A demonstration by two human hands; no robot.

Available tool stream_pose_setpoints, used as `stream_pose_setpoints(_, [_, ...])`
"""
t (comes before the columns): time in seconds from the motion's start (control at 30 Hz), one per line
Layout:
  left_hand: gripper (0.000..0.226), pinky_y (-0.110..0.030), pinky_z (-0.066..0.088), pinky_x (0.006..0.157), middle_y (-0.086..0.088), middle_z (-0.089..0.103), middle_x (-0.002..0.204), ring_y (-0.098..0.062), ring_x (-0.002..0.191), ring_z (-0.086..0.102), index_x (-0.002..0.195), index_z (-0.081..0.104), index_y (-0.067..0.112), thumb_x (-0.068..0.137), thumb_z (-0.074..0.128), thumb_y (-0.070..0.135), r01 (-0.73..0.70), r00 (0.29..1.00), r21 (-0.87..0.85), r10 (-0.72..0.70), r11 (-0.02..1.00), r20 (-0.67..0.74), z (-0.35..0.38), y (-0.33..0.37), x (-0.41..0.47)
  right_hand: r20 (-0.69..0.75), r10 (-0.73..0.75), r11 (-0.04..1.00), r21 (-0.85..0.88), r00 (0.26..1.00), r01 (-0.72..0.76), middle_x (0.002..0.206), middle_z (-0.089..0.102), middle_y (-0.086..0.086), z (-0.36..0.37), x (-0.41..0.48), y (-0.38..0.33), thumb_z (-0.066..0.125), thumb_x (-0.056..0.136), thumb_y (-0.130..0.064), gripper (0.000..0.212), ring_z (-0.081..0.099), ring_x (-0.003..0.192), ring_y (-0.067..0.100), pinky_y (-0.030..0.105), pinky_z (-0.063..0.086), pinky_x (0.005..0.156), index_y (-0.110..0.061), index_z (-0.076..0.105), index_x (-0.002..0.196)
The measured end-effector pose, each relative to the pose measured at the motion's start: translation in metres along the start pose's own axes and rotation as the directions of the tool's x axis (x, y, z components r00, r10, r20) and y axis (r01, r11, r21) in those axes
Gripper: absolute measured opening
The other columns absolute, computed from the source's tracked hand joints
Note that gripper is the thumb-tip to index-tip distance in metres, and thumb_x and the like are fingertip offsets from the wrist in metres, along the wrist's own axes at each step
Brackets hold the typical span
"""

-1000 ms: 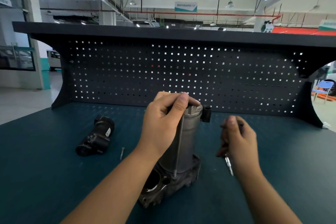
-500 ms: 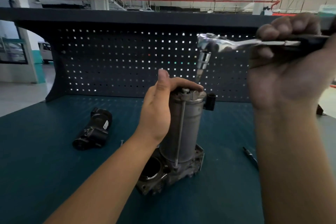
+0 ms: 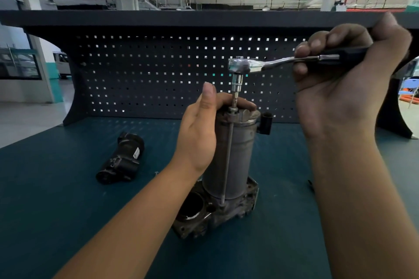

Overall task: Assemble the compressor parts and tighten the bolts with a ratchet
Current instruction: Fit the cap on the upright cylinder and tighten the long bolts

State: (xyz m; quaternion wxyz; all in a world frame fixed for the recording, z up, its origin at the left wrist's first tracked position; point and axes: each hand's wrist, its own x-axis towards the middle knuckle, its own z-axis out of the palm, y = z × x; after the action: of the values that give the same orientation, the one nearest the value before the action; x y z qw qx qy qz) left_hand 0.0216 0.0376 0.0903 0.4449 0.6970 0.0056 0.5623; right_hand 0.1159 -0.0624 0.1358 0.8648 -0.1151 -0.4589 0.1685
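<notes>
Teal mat [image 3: 68, 222]: it covered the bench across the lower frame, and both our forearms reached over it.
Compressor base [image 3: 226, 215]: this grey casting stood on the mat at lower centre, with a round bore open on its left side.
Cylinder [image 3: 238, 154]: it stood upright on the base at centre frame.
Long bolt [image 3: 227, 161]: it ran down the cylinder's front, from the top cap into the base.
Left hand [image 3: 199, 133]: we gripped the cylinder's top from the left, fingers curled over the cap and thumb pointing up.
Right hand [image 3: 335, 88]: we clenched it round a dark tool handle at upper right.
Ratchet [image 3: 260, 64]: we held it level by that handle, its socket [image 3: 237, 82] pointing down and meeting the bolt head.
Black part [image 3: 122, 161]: it lay on its side at centre left, well apart from the base.
Pegboard [image 3: 147, 75]: this dark perforated panel stood behind the bench.
</notes>
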Motion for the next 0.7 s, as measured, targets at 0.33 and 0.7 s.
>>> stream_pose_setpoints(0.33, [0.061,-0.021,0.048,0.083,-0.005,0.073,0.087,-0.016,0.090,0.068,0.082,0.070,0.011,0.097,0.019,0.040,0.007,1.000,0.021,-0.006,1.000,-0.027,0.002,0.003,0.000,0.102,-0.034,0.995,-0.094,0.994,0.044,0.058,0.052,0.005,0.010,0.018,-0.013,0.030,0.093,-0.024,0.039,0.058,0.060,0.023,0.024,0.044,0.051,-0.007,0.050,0.064])
stream_pose_setpoints(0.7, [0.043,-0.050,0.043,0.096,-0.008,0.070,0.094,-0.031,0.101,0.060,0.081,0.073,0.023,0.095,0.035,0.036,0.027,0.998,0.097,-0.021,0.995,-0.059,0.001,0.009,0.000,0.218,-0.243,0.917,-0.267,0.945,0.297,0.057,0.054,-0.001,0.008,0.014,-0.013,0.044,0.086,-0.011,0.028,0.058,0.058,0.024,0.028,0.042,0.053,-0.012,0.054,0.060])
